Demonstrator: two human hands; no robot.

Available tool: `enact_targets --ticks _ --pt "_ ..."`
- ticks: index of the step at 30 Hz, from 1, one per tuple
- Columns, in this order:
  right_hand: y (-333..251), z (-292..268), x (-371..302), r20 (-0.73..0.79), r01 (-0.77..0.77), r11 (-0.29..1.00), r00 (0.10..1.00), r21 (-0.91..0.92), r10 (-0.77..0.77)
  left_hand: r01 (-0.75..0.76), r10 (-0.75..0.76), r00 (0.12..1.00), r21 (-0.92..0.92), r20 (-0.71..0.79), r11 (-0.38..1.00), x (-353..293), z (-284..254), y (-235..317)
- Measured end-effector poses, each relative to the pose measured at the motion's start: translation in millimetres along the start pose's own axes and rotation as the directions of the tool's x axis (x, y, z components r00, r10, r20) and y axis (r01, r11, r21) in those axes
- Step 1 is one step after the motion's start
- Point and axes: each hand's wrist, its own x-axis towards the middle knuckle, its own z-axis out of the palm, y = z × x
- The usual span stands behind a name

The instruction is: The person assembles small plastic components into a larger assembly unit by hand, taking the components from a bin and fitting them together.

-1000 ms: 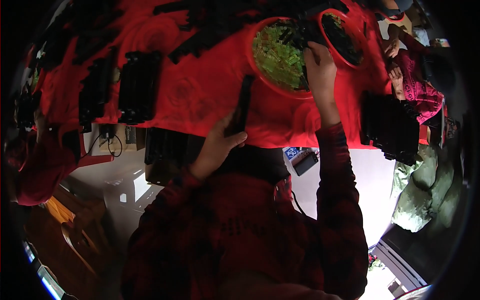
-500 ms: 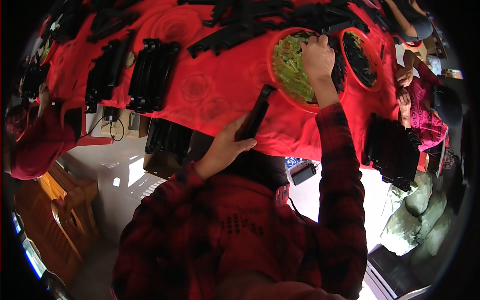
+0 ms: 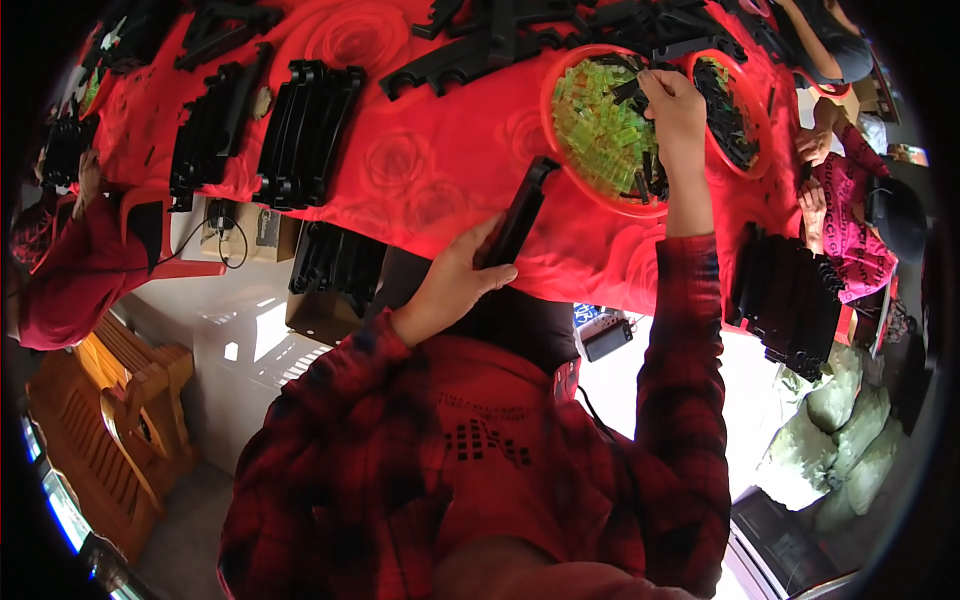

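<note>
My left hand (image 3: 452, 283) grips a long black plastic bar (image 3: 522, 215) with a hooked end, tilted up over the table's front edge. Over the far right part of a round red basin (image 3: 548, 120) is my right hand (image 3: 677, 108), its thumb and fingers pinched together. A small black strip (image 3: 627, 92) shows at those fingertips. Inside the basin lie many translucent yellow-green pieces (image 3: 597, 125), with dark strips along its right side. A second red basin (image 3: 765, 150), just right of my right hand, contains small black pieces (image 3: 728, 115).
Stacks of black bars (image 3: 312, 135) stand on the red tablecloth (image 3: 400, 165) to the left. More black parts (image 3: 500, 40) lie piled at the back, and another stack (image 3: 790, 295) sits at the right edge. Other people work at both sides. A wooden chair (image 3: 120, 430) is lower left.
My right hand has moved a little right within the basin area, uncovering more yellow-green pieces; a black strip now shows at its fingertips. My left hand still holds the bar, nearly unmoved.
</note>
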Motion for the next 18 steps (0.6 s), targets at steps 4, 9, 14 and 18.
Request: enact_targets --ticks 4,9,14,18 --pt "-29 -6 -36 0.153 -0.205 0.914 0.975 0.350 0.160 -0.019 0.018 1.000 0.028 0.014 0.999 0 -1 2" --pt "-36 -11 -76 0.407 -0.420 0.688 0.893 0.592 0.195 -0.008 0.009 0.999 -0.047 0.032 0.999 0 -2 3" --pt "-39 -4 -113 0.622 -0.594 0.366 0.781 0.717 0.049 0.010 -0.009 1.000 -0.094 0.008 0.996 0 -4 -2" --pt "-38 6 -133 0.657 -0.640 0.193 0.754 0.744 -0.032 -0.016 0.017 1.000 -0.095 0.011 0.995 -1 -4 -3"
